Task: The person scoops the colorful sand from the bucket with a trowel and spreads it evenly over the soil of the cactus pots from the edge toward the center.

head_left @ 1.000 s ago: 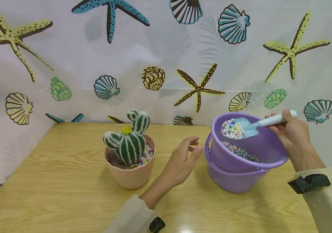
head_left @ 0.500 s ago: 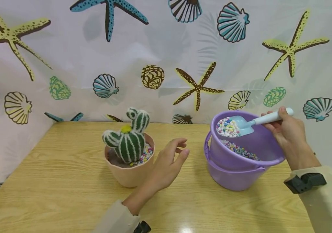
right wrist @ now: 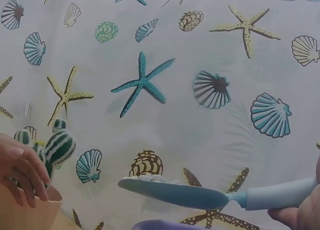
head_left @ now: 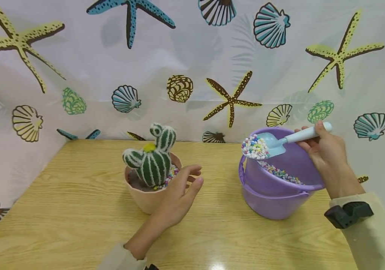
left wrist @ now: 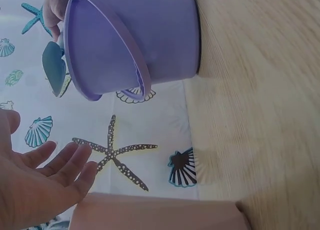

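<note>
A green and white toy cactus (head_left: 152,159) stands in a peach pot (head_left: 145,200) with coloured pebbles (head_left: 169,179) on its right side. My left hand (head_left: 179,195) is open, fingers relaxed, right beside the pot's right rim; whether it touches is unclear. My right hand (head_left: 325,152) grips the handle of a light blue scoop (head_left: 270,144) heaped with coloured pebbles (head_left: 254,147), held over the left rim of the purple bucket (head_left: 277,198). More pebbles lie inside the bucket. In the left wrist view the pot (left wrist: 155,212) and bucket (left wrist: 135,39) appear.
A wooden table (head_left: 77,210) carries both containers, with bare wood at the left and front. A white curtain (head_left: 192,67) printed with shells and starfish closes off the back and the left side.
My left hand moved left from near the bucket to the pot's right rim. The loaded scoop shifted left, from over the bucket's middle to its left rim.
</note>
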Demonstrator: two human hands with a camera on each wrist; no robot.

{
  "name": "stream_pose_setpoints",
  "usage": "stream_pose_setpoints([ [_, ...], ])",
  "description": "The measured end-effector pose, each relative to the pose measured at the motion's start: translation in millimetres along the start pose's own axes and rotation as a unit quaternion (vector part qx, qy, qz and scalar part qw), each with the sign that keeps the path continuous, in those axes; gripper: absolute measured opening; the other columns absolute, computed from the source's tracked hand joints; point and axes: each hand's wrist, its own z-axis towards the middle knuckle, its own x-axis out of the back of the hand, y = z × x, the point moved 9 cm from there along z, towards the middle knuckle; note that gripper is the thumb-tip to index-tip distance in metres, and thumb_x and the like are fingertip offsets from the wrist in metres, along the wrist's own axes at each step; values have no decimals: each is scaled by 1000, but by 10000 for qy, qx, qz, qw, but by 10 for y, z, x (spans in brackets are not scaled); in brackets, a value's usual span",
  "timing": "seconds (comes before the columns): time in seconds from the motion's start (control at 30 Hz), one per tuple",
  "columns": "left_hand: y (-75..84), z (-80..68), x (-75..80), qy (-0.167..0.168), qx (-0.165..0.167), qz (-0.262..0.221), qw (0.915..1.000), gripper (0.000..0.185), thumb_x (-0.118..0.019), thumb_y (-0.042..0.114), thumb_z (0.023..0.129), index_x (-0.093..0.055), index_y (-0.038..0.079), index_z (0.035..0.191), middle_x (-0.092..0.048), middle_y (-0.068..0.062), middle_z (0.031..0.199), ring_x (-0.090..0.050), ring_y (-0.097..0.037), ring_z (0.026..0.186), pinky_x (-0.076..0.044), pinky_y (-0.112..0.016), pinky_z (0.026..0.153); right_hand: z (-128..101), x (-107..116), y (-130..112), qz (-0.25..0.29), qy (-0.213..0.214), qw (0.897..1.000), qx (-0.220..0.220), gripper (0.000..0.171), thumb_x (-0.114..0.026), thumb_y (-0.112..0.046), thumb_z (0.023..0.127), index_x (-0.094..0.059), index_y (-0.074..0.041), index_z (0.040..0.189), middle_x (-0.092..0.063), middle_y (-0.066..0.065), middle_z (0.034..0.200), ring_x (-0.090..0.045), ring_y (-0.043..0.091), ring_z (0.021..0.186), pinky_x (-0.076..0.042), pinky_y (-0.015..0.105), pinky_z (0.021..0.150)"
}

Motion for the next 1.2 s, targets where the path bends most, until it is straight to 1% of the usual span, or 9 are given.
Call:
stream_pose_setpoints([
  [0.07, 12, -16, 51, 35, -87, 83, 9999, 37, -46, 23, 101, -47, 5, 133, -56, -13, 123, -56, -26, 108, -46, -46, 92, -4, -24, 38, -53, 6, 10000, -54, 26, -51, -19, 96, -45, -8, 118, -59, 20, 86, -68, 31, 74, -55, 45, 78],
  [0.17, 35, -40, 138, 81, -204, 251, 9994, 36, -48, 23, 101, -49, 4, 131, -58, -13, 121, -58, -25, 105, -48, -44, 88, -8, -65, 99, -192, 32, 9997, -134, 43, -50, -21, 96, -34, -13, 136, -53, 18, 97, -67, 28, 77, -43, 42, 93],
  [0.27, 54, -86, 244, 212, -318, 405, 9984, 34, -50, 20, 99, -51, 2, 129, -59, -12, 116, -58, -24, 100, -50, -41, 85, -9, -114, 157, -321, 51, 9993, -198, 54, -49, -21, 97, -26, -17, 145, -46, 15, 108, -67, 26, 79, -38, 40, 99],
  [0.37, 49, -144, 344, 370, -366, 545, 9972, 32, -54, 15, 98, -52, 1, 126, -60, -10, 112, -58, -20, 96, -52, -37, 82, -13, -169, 205, -359, 27, 9990, -254, 56, -48, -21, 97, -25, -19, 147, -43, 14, 113, -66, 25, 80, -38, 40, 99],
  [0.57, 41, -215, 452, 449, -383, 770, 9953, 27, -56, 13, 96, -55, 2, 120, -59, -8, 103, -55, -15, 92, -51, -30, 77, -28, -262, 284, -112, 3, 9996, -254, 51, -48, -20, 97, -28, -18, 144, -44, 15, 112, -66, 27, 79, -36, 42, 99],
  [0.73, 44, -282, 532, 637, -523, 871, 9928, 21, -59, 9, 93, -59, 2, 113, -58, -7, 96, -53, -13, 87, -49, -27, 75, -32, -324, 391, 164, 206, 9994, -217, 36, -50, -18, 96, -38, -13, 130, -45, 14, 105, -63, 25, 82, -36, 45, 99],
  [0.9, 12, -375, 619, 836, -628, 917, 9903, 17, -58, 7, 94, -61, 0, 108, -59, -7, 95, -52, -11, 85, -48, -25, 74, -37, -399, 464, 106, 239, 9995, -156, 25, -49, -18, 97, -42, -10, 119, -48, 15, 98, -62, 26, 83, -38, 45, 98],
  [1.1, -58, -457, 742, 1062, -510, 939, 9886, 14, -58, 1, 92, -60, -3, 105, -58, -10, 95, -51, -12, 84, -47, -25, 74, -50, -442, 551, 254, 302, 9989, -251, 27, -46, -18, 98, -40, -12, 123, -47, 14, 100, -62, 26, 80, -36, 45, 101],
  [1.2, -84, -495, 816, 1206, -455, 1018, 9864, 14, -59, 0, 91, -59, -3, 105, -57, -10, 94, -51, -13, 83, -47, -26, 73, -56, -463, 606, 170, 350, 9989, -278, 26, -46, -19, 98, -42, -12, 122, -48, 14, 100, -61, 28, 88, -36, 45, 101],
])
